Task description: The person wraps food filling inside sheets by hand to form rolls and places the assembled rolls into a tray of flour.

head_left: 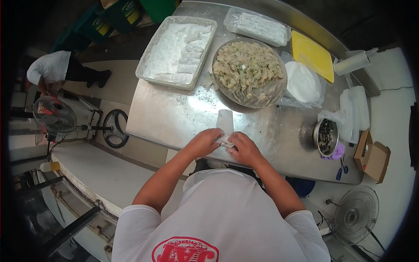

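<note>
Near the front edge of the steel table (174, 118), my left hand (206, 142) and my right hand (243, 148) grip the near end of a spring roll wrapper (225, 120). The fingers of both hands are bent and closed on its folded end, one hand at each side. Its pale, thin far part lies flat on the steel and points away from me. Any filling inside the fold is hidden by my fingers. Just beyond the wrapper stands a wide round metal bowl (238, 101) heaped with chopped, pale filling (248, 65) flecked with green.
Floury rolls line one side of a white tray (146, 72) at back left. Another floured tray (257, 27), a yellow board (312, 56) and a bagged white wrapper stack (303, 83) lie farther back. At right are a small metal bowl (317, 139), scissors (340, 171) and an open cardboard box (376, 159). A person (52, 70) bends at far left.
</note>
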The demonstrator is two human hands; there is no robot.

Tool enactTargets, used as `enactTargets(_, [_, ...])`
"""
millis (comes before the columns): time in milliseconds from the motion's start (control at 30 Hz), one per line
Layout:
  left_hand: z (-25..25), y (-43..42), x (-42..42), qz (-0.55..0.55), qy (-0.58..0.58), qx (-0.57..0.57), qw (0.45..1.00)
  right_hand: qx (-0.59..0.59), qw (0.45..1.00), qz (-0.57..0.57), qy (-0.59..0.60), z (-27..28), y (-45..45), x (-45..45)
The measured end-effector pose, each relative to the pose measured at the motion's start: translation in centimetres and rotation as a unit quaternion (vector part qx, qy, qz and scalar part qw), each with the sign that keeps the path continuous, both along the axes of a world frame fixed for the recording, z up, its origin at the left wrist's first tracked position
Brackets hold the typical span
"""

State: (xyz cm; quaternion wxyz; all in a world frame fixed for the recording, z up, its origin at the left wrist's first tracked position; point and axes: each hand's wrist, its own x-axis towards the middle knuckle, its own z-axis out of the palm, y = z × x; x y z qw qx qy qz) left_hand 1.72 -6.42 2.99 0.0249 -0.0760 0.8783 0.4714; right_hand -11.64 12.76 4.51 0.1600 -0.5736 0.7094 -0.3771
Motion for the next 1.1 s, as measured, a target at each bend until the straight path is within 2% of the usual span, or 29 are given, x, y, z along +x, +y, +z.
enactTargets(133, [0.9,-0.3,-0.1,0.014,-0.02,0.064,0.998,0.015,0.999,-0.014,0.04,-1.9,-0.6,-0.2])
enactTargets(200, [0.9,-0.6,0.1,-0.012,0.046,0.015,0.999,0.041,0.999,-0.022,0.002,-2.1,-1.2,-0.5])
enactTargets(333, [0.5,-0.6,-0.7,0.026,0.043,-0.008,0.999,0.063,0.997,-0.038,-0.009,-1.0,-2.0,-0.6])
enactTargets(400, [0.6,-0.5,-1.5,0.053,0.002,-0.035,0.998,0.007,0.998,-0.058,0.037,-0.4,-1.8,-0.3])
enactTargets(533, [0.5,-0.3,-1.5,0.05,0.019,-0.054,0.997,0.027,0.997,-0.029,0.07,-1.9,-1.9,-1.0])
enactTargets(600, [0.7,-0.4,-1.2,0.034,0.111,-0.044,0.992,0.048,0.997,-0.011,0.065,-2.0,-2.0,-1.5])
enactTargets(733, [-0.1,-1.2,-1.8,-0.004,0.075,-0.093,0.993,-0.016,0.997,-0.045,0.061,-1.1,-2.5,-1.4])
enactTargets(833, [0.3,-1.4,-2.2,-0.015,0.036,-0.089,0.995,-0.001,0.998,-0.023,0.061,-1.4,-2.3,-1.7])
enactTargets(900, [0.8,-1.3,-2.2,0.018,0.081,-0.067,0.994,0.023,0.997,-0.032,0.068,-1.9,-2.8,-2.1])
enactTargets(1033, [0.1,-1.6,-2.9,0.023,0.073,-0.059,0.995,0.071,0.997,-0.023,0.014,-1.5,-3.6,-3.1])
enactTargets(1100, [-0.1,-1.7,-3.5,0.024,0.055,-0.061,0.996,0.003,0.999,-0.045,0.025,-0.7,-4.1,-2.9])
